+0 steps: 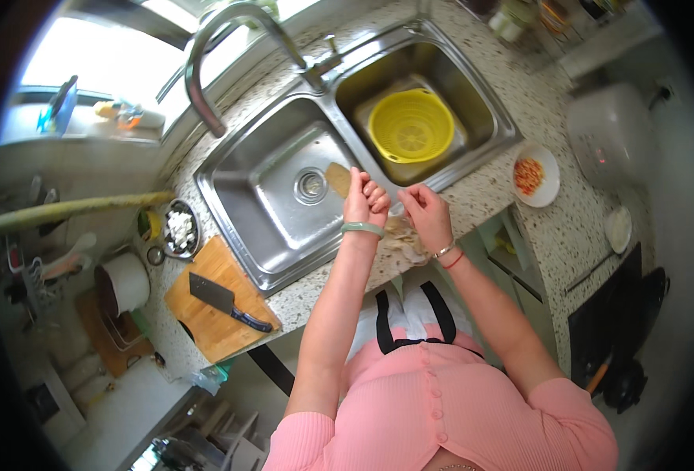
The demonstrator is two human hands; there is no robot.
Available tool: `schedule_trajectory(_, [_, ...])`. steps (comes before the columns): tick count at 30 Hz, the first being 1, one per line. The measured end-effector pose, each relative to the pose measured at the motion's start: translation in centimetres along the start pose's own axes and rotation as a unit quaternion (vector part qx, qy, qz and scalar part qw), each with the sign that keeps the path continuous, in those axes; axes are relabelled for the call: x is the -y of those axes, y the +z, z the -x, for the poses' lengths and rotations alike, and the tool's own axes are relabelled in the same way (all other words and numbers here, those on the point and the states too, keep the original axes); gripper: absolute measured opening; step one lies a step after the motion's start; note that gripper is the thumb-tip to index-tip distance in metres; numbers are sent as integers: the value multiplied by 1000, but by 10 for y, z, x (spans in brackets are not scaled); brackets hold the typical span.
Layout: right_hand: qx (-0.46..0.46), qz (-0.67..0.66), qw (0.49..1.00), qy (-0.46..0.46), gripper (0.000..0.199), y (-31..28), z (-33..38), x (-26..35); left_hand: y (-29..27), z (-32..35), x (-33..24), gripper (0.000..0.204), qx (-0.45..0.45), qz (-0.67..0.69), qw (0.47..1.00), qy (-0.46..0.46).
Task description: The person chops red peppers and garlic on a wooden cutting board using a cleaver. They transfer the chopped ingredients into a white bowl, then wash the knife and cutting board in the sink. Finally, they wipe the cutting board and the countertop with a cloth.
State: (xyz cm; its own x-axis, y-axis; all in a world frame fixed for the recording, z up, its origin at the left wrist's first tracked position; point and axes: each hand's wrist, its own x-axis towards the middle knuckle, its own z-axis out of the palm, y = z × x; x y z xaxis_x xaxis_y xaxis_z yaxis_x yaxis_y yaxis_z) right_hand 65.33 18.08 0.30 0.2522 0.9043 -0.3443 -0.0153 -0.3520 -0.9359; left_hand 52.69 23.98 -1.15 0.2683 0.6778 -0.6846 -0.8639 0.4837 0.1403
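1. Over the front rim of the double sink (284, 271), the left hand (365, 200) has its grip curled narrow around a tan, flat piece (337, 179).
2. Just right of it, the right hand (424, 210) pinches something small; what, I cannot tell.
3. Pale peelings (404, 242) lie on the surface below both hands.
4. A yellow colander (411, 125) sits in the sink's right basin.

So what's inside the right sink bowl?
A yellow colander sits inside the right sink bowl, over something pale and flat. The colander covers most of it, so what lies beneath cannot be told.
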Motion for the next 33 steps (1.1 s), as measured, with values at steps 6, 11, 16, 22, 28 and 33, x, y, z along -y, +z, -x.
schedule_trajectory(6, [47,-87,993,-71,22,92,-95,55,-13,2,-97,38,6,90,994,57])
schedule_trajectory(11, [-30,-36,995,-85,48,134,-203,104,-1,-8,-144,25,3,82,990,114])
schedule_trajectory(16, [-82,129,985,-82,38,128,-259,119,-4,-17,-174,24,44,73,992,95])
schedule_trajectory(22, [-78,21,996,-31,43,127,-273,92,-8,-42,-186,22,55,125,988,78])
schedule_trajectory(28, [-64,77,995,0,52,110,-288,103,2,-47,-181,28,62,114,987,91])
schedule_trajectory(33, [116,-173,977,50,27,162,-205,76,-5,-47,-177,37,-30,10,976,218])
